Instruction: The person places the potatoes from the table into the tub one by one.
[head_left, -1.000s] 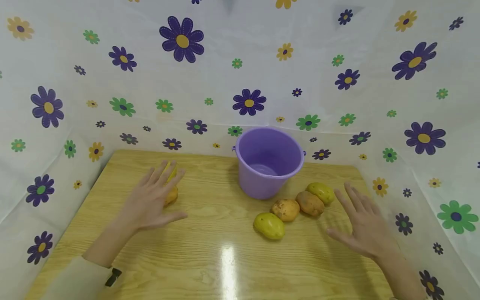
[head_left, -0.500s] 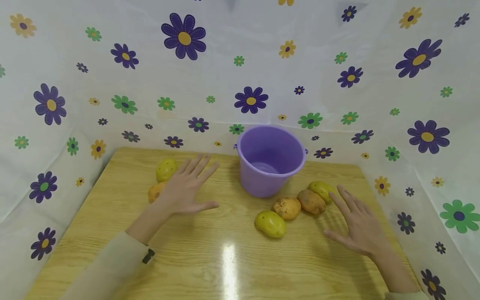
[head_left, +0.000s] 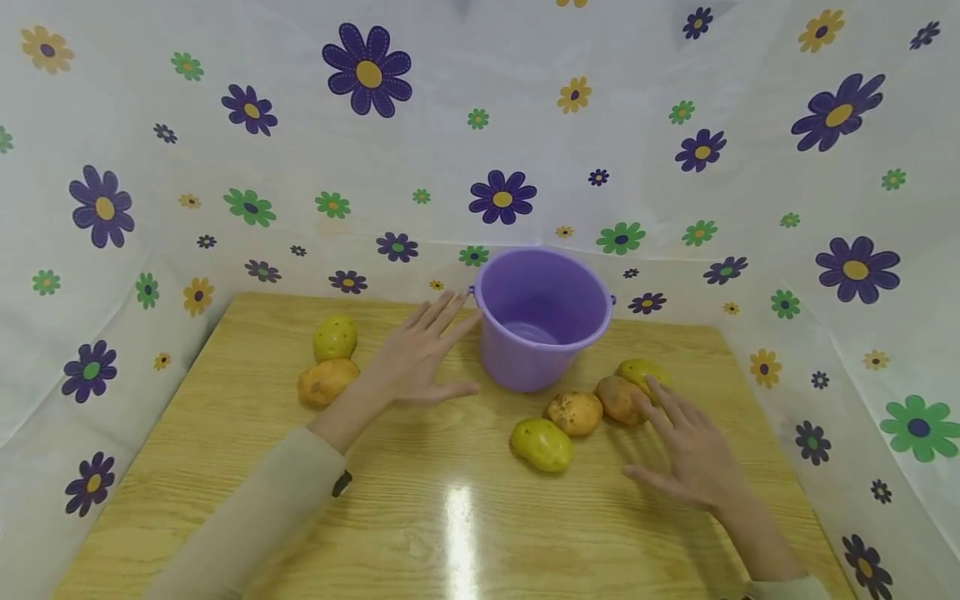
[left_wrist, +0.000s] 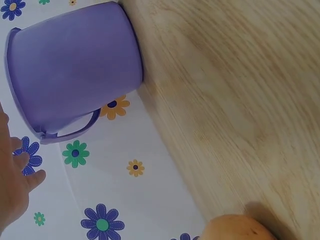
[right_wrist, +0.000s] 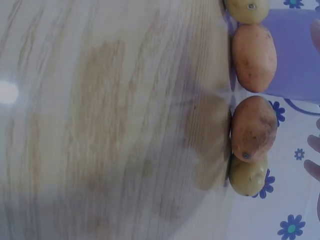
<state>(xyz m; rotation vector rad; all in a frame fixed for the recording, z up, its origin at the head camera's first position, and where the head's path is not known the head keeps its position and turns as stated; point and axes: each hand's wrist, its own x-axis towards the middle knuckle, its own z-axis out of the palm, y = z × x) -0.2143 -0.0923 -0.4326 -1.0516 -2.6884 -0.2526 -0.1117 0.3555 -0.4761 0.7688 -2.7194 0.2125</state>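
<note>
A purple bucket (head_left: pixel 525 362) stands upright near the back of the table, its inside bare. My left hand (head_left: pixel 416 362) is just left of it, fingers spread and holding nothing; whether a fingertip touches the rim I cannot tell. My right hand (head_left: pixel 693 454), also spread and holding nothing, hovers by the potatoes right of the bucket. Those are a yellow-green potato (head_left: pixel 542 446), a tan potato (head_left: pixel 574 414), a brown potato (head_left: pixel 618 400) and another yellow-green potato (head_left: pixel 637 371), partly behind my fingers. Left of my left hand lie a yellow-green potato (head_left: pixel 335 338) and a tan potato (head_left: pixel 327 383).
The wooden table (head_left: pixel 397 533) carries a bright glare streak at the front. A white sheet (head_left: pixel 420 150) printed with flowers rises behind the table and along both sides. In the left wrist view the bucket's handle (left_wrist: pixel 80 132) hangs at its side.
My left hand has moved right, from over the two left potatoes to beside the bucket, uncovering them. My right hand has shifted slightly left. The potatoes and bucket stay put.
</note>
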